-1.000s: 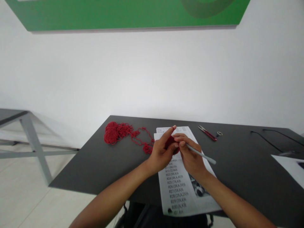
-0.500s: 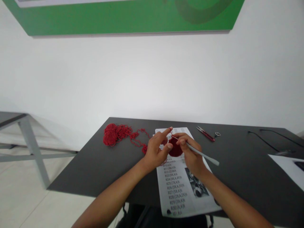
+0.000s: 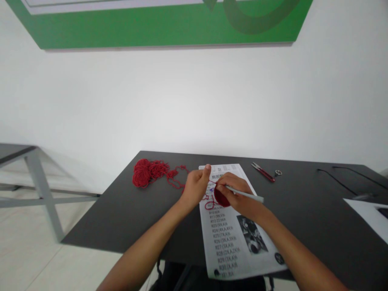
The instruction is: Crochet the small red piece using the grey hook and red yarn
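Crochet piece [image 3: 222, 197], red, round, right of centre in the frame, above the printed sheet [image 3: 226, 238]; gripped by the right hand [image 3: 238, 193] together with the grey-handled hook [image 3: 247, 194], a strand running from it to the left hand [image 3: 195, 186], whose grip is closed on the yarn. Yarn ball [image 3: 142, 173], red, set on the dark surface [image 3: 121, 214], left of centre, its loose loops trailed rightward; snips [image 3: 263, 172] and a small ring [image 3: 278, 172] laid upper right of the hands.
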{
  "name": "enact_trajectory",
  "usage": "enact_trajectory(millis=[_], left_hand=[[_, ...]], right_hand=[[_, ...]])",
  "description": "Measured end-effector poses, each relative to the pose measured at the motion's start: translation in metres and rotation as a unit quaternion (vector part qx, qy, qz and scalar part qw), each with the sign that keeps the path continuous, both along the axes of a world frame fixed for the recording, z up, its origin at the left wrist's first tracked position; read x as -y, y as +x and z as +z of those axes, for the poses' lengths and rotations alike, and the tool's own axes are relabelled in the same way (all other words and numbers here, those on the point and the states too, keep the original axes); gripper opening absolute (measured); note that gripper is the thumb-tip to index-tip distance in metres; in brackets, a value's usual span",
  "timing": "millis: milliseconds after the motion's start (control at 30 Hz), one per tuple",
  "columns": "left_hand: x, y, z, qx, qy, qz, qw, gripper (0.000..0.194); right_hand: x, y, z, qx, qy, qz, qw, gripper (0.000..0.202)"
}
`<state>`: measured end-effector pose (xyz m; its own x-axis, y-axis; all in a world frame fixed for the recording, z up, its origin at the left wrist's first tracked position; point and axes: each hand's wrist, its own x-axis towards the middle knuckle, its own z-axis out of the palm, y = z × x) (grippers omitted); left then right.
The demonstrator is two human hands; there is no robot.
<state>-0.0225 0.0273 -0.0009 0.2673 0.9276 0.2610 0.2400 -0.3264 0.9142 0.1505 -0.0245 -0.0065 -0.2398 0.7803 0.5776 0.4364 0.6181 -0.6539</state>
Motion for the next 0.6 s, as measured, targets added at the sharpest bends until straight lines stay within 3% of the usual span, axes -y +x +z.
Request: enact_trajectory(millis=[100, 167, 267, 367, 467, 600], left_hand=[[0.001, 0.007, 0.001, 0.168, -0.220, -0.056, 0.959, 0.071], [0.002, 0.009, 0.001, 0.250, -0.270, -0.073, 0.927, 0.070], [0.005, 0.010, 0.001, 0.313, -0.242, -0.079, 0.915, 0.067], [0.007, 0.008, 0.000, 0.312, -0.214, -0.134, 0.916, 0.058], [0.006, 0.006, 0.000, 0.276, -0.115, -0.180, 0.937, 0.040], [0.001, 0.005, -0.004, 0.235, 0.012, -0.154, 0.960, 0.029]], right_hand=[[-0.003, -0.003, -0.008, 0.013, 0.004, -0.018, 1.000, 0.023], [-0.005, -0.006, -0.013, 0.015, 0.010, -0.031, 0.999, 0.025], [-0.004, -0.011, -0.018, 0.019, 0.029, -0.050, 0.998, 0.025], [0.000, -0.012, -0.016, 0.006, 0.046, -0.071, 0.996, 0.026], [0.005, -0.009, -0.009, -0.012, 0.069, -0.078, 0.994, 0.026], [0.007, -0.007, -0.004, -0.031, 0.072, -0.072, 0.994, 0.025]])
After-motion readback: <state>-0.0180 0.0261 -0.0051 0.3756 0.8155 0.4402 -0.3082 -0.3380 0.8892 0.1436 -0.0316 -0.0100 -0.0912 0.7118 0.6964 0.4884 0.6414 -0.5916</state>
